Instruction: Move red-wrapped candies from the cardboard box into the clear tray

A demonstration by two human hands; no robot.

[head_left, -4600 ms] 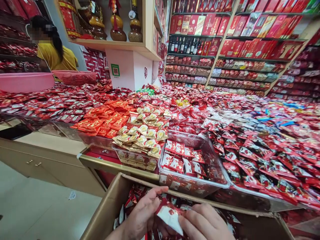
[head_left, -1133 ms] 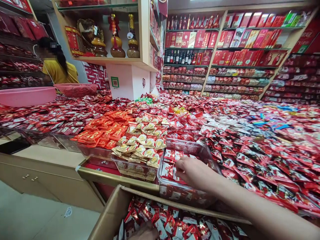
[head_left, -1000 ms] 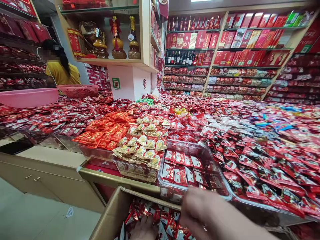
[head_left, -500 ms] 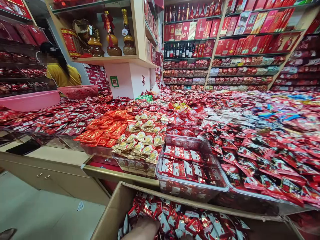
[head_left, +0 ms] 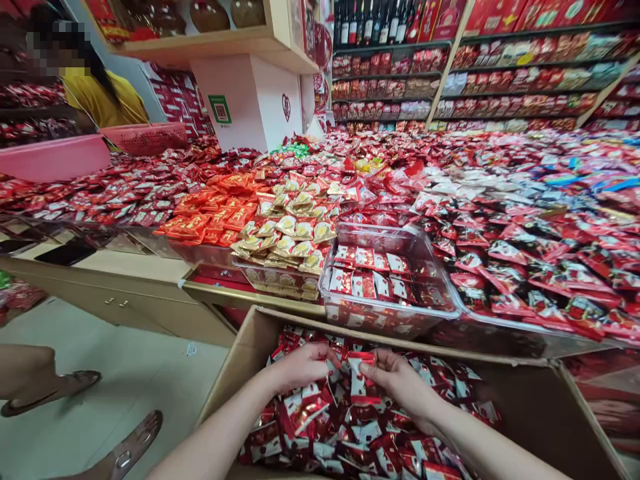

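Note:
Both my hands are inside an open cardboard box (head_left: 530,400) filled with red and white candy packets (head_left: 350,433). My left hand (head_left: 300,365) and my right hand (head_left: 395,377) meet over the pile and together pinch a small stack of packets (head_left: 358,381) standing upright between the fingers. Just beyond the box, on the counter's edge, sits a clear plastic bin (head_left: 385,320) partly lined with neat rows of the same packets (head_left: 373,277).
A wide counter holds heaps of red sweets (head_left: 525,220), an orange pile (head_left: 210,217) and gold-wrapped pieces (head_left: 287,233). A person in a yellow top (head_left: 97,97) stands behind pink baskets (head_left: 55,157) at far left. Sandalled feet (head_left: 130,443) rest on the floor tiles.
My right hand left the clear bin and dropped into the box. Both hands now hold a stack of packets together. The view has tilted downward, showing more of the box and the floor.

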